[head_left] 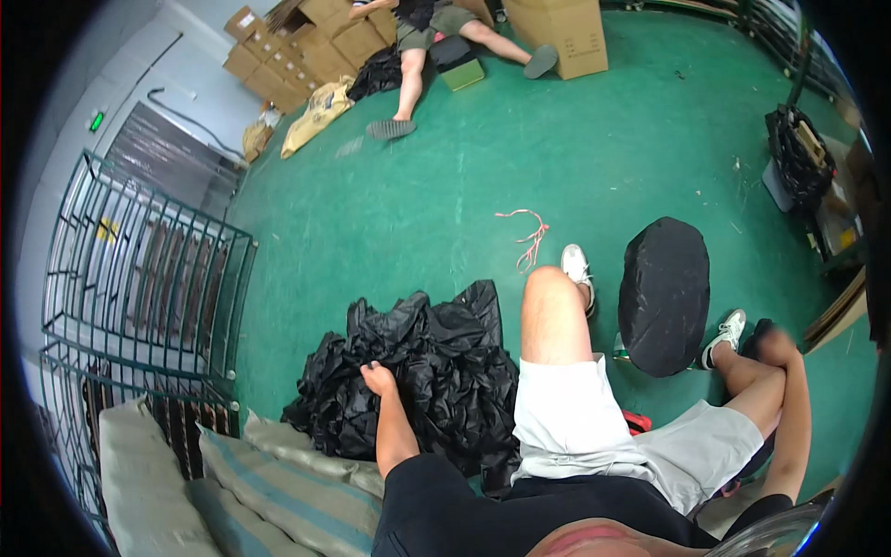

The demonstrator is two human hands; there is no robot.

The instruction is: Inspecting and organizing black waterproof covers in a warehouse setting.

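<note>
- Left hand (376, 378) on the left part of the heap (436, 371) – thin black material, crumpled, with a dull sheen. Fingers bent against the folds; cannot tell whether they pinch any.
- Heap lies on the green floor (668, 102), to the left of the person's bare left knee, right beside the sacks.
- Right hand (778, 348) out by the right knee, blurred, with a dark item (763, 337) at it. Cannot tell if grasped or only touched.
- Bundle (665, 297): black, oval, wrapped-looking, between the two white shoes. Contents hidden.
- Sacks (288, 487): pale grey, some blue-striped, plump, behind the heap at lower left. Contents hidden.
- Rack (148, 269): green metal bars, far left; brown upright pieces show through them.
- Tub (776, 184) at right, pale, a black bag (796, 153) over it; a brown, cardboard-like piece pokes out of the bag.
- Big carton (569, 37) near a seated co-worker's foot – inside cannot be seen. More cartons (278, 65) stacked by the wall.
- Green box (463, 74) between the co-worker's legs, a black item just behind it.
- Yellowish sack (318, 116) slumped on the floor beyond.
- Pink string (534, 243), loose, ahead of the left shoe.
</note>
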